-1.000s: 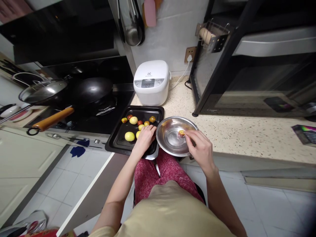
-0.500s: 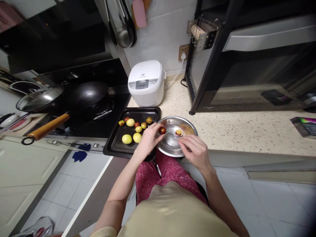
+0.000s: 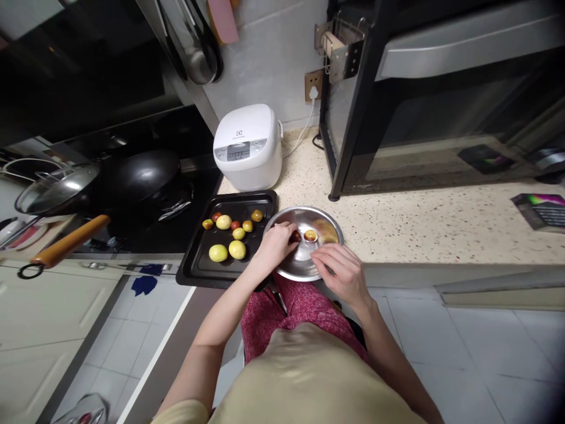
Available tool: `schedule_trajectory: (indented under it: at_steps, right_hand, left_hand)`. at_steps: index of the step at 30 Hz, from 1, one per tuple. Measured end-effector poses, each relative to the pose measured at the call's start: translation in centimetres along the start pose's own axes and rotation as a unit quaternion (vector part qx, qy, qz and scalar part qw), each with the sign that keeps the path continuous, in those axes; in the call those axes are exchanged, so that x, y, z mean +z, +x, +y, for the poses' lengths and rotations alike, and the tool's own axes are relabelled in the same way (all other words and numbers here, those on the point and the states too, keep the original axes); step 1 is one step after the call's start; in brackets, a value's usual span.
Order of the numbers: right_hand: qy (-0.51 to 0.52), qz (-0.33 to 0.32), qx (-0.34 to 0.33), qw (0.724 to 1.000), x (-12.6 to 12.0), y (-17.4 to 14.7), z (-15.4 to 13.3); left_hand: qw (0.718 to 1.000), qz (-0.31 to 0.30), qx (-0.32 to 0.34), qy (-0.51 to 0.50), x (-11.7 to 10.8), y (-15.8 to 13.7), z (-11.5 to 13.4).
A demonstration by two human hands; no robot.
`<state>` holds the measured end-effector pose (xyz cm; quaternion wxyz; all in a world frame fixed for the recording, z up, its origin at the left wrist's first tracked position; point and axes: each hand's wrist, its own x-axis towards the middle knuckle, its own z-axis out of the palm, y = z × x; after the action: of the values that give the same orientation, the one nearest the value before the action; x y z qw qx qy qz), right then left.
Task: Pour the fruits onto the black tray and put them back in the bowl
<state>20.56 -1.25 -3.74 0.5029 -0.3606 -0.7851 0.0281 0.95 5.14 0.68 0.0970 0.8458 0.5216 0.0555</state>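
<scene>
My left hand (image 3: pixel 278 246) reaches over the left side of a shiny metal bowl (image 3: pixel 303 270). Its fingers close on a dark red, glossy, date-like fruit (image 3: pixel 295 237), partly hidden by them. Beside that fruit, a yellow-brown one (image 3: pixel 311 235) lies in the bowl. My right hand (image 3: pixel 342 269) hovers at the bowl's right front rim, fingers bent and thumb a little apart, with no held thing visible. A black baking tray (image 3: pixel 194 268) to the left carries several small round fruits, red, brownish and yellow, and larger yellow-green ones (image 3: pixel 237 249).
Behind the tray stands a white rice cooker (image 3: pixel 248 150). On the stove to the left is a black wok (image 3: pixel 141 176) with a wooden handle (image 3: pixel 70 241) jutting forward. A large black oven (image 3: pixel 441 129) occupies the right. A dark box (image 3: pixel 541 212) lies on the speckled counter (image 3: pixel 397 227).
My left hand has moved a little right relative to the bowl, bringing the dark red fruit further in. My right hand has barely moved against the bowl. The whole view has shifted slightly.
</scene>
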Motion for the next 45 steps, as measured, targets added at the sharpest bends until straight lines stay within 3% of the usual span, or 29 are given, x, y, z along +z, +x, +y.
schedule_trajectory:
  at_steps: [9, 14, 18, 21, 26, 29, 40, 45]
  right_hand:
    - [-0.005, 0.002, 0.002, 1.0, 0.2, -0.2, 0.1]
    - [-0.009, 0.003, -0.005, 1.0, 0.3, 0.0, -0.1]
    - [-0.009, 0.007, -0.017, 1.0, 0.4, 0.1, -0.2]
    - [-0.008, 0.008, -0.018, 1.0, 0.5, 0.3, -0.4]
    - [0.0, 0.007, -0.015, 1.0, 0.6, 0.3, -0.6]
    - [-0.003, 0.009, -0.008, 1.0, 0.5, 0.0, -0.6]
    - [-0.006, 0.008, 0.009, 1.0, 0.3, -0.4, -0.6]
    - [-0.009, 0.011, 0.0, 1.0, 0.5, -0.4, -0.7]
  left_hand:
    - [0.999, 0.03, -0.024, 0.015, -0.1, -1.0, 0.4]
    - [0.997, 0.061, -0.027, -0.047, -0.8, -2.2, 0.2]
    - [0.984, 0.155, -0.01, -0.089, -1.9, -2.8, -1.8]
    - [0.981, 0.186, -0.033, -0.039, -2.6, -2.5, -4.5]
    - [0.992, 0.049, -0.098, 0.054, -2.5, -0.9, -8.8]
    - [0.993, 0.018, -0.098, 0.058, -2.2, -0.1, -10.0]
    - [0.995, 0.036, -0.07, 0.053, -2.6, 0.5, -9.3]
    - [0.99, 0.128, -0.058, 0.008, -4.3, -0.9, -7.1]
